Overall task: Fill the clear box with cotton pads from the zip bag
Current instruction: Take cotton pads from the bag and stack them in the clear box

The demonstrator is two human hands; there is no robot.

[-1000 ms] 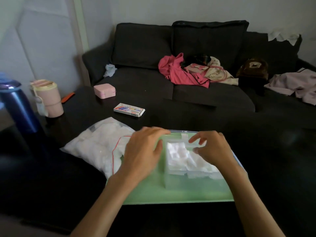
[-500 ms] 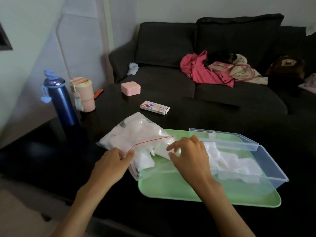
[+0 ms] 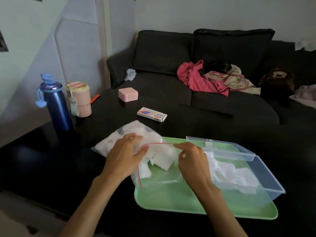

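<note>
Both hands pinch red-lined mouth of clear zip bag point(image 3: 119, 142) w/ white cotton pads: left hand point(image 3: 124, 156), right hand point(image 3: 191, 159). Glossy black table point(image 3: 42, 161), pale green tray point(image 3: 171, 202), dark grey sofa point(image 3: 171, 86) behind.

We cannot read the print on the small carton point(image 3: 151, 114). Right hand point(image 3: 192, 161) hides the near-left corner of the clear box point(image 3: 266, 175). Pale garment point(image 3: 304, 95) on the sofa point(image 3: 213, 93) cut by right edge.
</note>
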